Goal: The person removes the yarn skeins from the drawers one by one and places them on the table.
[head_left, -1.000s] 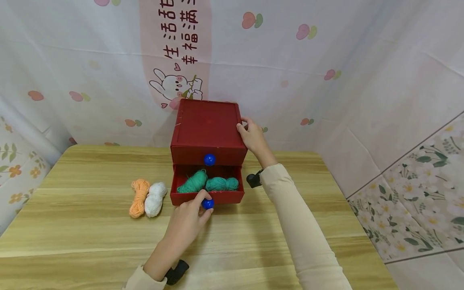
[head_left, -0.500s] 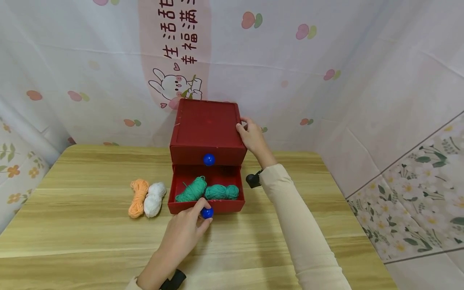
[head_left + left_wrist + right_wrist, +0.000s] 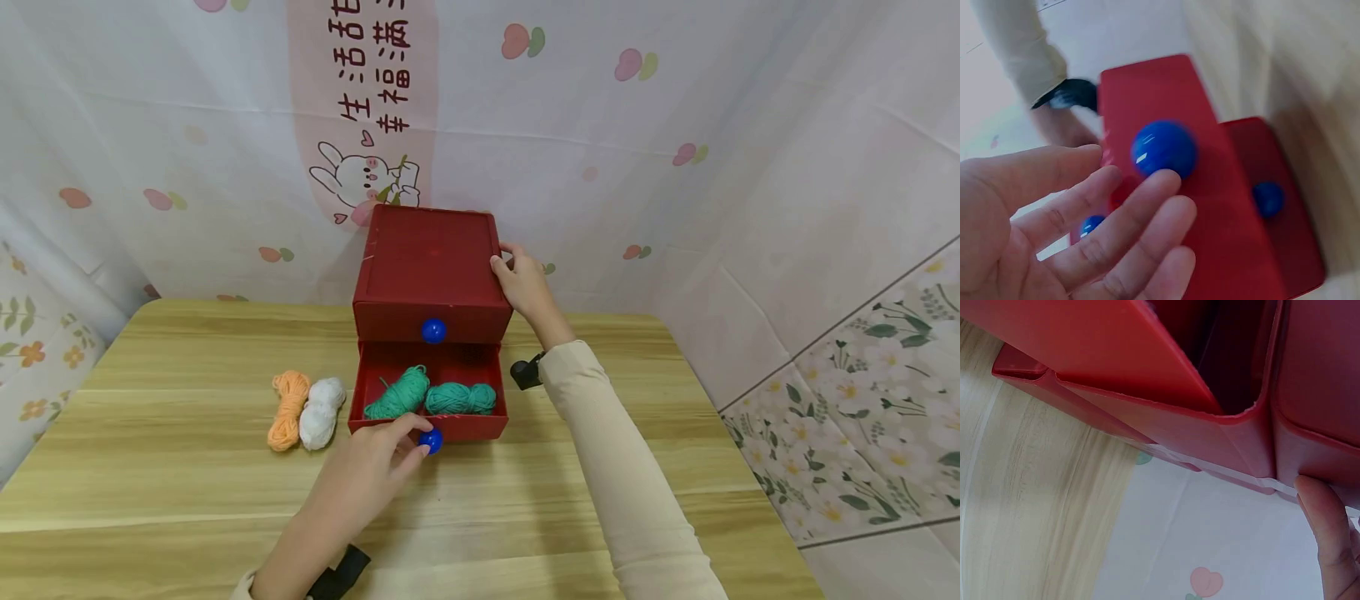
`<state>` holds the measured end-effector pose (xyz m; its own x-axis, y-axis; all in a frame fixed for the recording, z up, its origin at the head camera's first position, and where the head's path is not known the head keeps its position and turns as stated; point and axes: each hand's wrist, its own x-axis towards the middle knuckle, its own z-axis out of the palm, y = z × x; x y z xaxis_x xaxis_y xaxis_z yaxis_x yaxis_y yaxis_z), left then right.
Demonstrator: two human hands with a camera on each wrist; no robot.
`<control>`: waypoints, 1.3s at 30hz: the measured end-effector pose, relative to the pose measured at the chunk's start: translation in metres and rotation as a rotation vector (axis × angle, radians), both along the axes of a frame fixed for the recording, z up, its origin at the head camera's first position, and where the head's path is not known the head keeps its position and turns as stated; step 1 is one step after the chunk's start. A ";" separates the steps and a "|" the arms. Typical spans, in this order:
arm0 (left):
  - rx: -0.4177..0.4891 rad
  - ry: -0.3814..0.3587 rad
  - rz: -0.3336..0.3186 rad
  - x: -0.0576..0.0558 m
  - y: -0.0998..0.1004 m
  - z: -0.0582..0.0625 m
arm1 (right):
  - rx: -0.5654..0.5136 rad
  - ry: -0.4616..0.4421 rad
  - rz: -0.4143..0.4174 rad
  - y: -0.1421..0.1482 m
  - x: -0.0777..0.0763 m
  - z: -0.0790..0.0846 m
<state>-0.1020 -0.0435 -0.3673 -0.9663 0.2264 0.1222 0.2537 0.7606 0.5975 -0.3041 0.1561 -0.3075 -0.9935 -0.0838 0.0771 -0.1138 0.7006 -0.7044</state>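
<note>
Lower drawer (image 3: 472, 428) of a red cabinet (image 3: 433, 258), center of the frame, standing out beneath the top one. Two green skeins of yarn (image 3: 401, 392) (image 3: 460, 398) lay in it; orange yarn (image 3: 289, 411) and white yarn (image 3: 322, 412) lay at left of center. The left hand (image 3: 360, 471), lower center, was loosely bent beside the blue knob (image 3: 431, 442), not gripping it. The right hand (image 3: 527, 287), right of center, pressed against the cabinet's side, thumb at the top edge. The drawer appeared light and stiff; its round, glossy knob was probably slippery, best pinched from opposite sides. The yarn looked soft. The backdrop (image 3: 480, 108), upper left of center, bore "生活" and "幸福满", read upward, continuing past the frame's edge; no brand was visible.
</note>
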 end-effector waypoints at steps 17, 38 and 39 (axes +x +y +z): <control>-0.084 0.042 0.002 -0.035 -0.011 0.019 | 0.000 -0.002 0.003 0.000 0.001 0.000; -0.203 -0.171 -0.033 -0.072 -0.004 0.012 | -0.003 -0.001 0.002 0.001 0.000 -0.002; -0.200 -0.183 -0.039 -0.073 -0.004 0.012 | -0.001 0.002 0.001 0.001 0.000 -0.002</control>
